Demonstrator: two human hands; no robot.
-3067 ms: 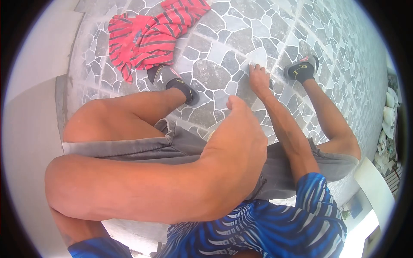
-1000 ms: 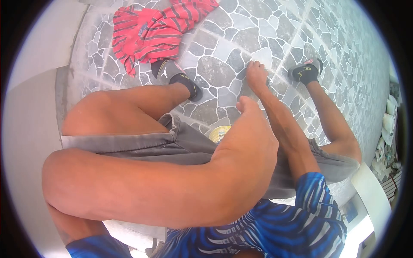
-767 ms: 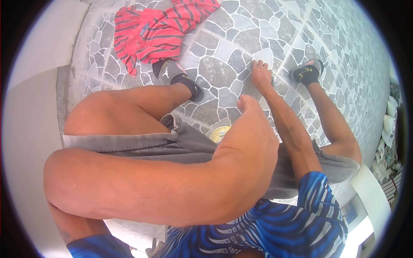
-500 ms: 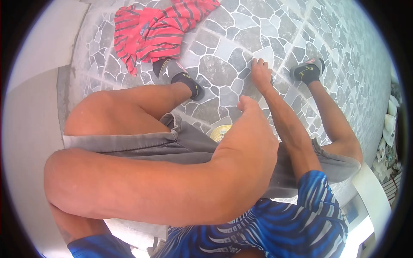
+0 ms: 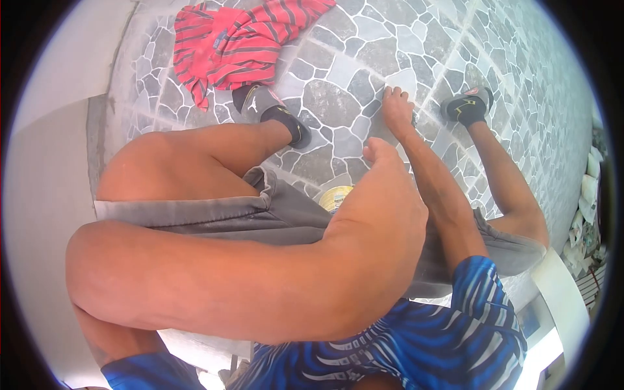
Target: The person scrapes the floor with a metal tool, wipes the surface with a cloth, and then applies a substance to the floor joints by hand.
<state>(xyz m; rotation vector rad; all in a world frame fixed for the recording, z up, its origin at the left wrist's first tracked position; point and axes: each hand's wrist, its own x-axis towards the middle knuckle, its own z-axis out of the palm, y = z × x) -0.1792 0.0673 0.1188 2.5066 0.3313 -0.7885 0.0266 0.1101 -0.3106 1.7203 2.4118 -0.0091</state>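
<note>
Your right hand (image 5: 396, 109) is pressed down on the stone-pattern floor tiles (image 5: 338, 107) in the upper middle of the frame, fingers curled narrow and close together over a pale tile and the grout line beside it; something small may be pinched under the fingertips, but you cannot tell from this view. Your left hand (image 5: 385, 170) hangs in the centre of the frame, above the floor, turned so that only its back and thumb show, so whether it is open or holding anything cannot be told. Just below it, between your knees, the rim of a round yellow tin (image 5: 337, 197) peeks out past the grey shorts (image 5: 286, 218). Compared with the oldest frame, that tin is the clearest change: it was hidden behind your left forearm then and now shows plainly, because the left arm has lifted and drifted slightly to the right. The right hand has barely moved, staying on the same pale tile, which suggests the work on that joint is ongoing rather than finished. The red striped cloth (image 5: 237, 42) lies at the upper left, touching the toe of your black shoe (image 5: 270, 112); the other shoe (image 5: 467, 107) sits to the right of the working hand.
</note>
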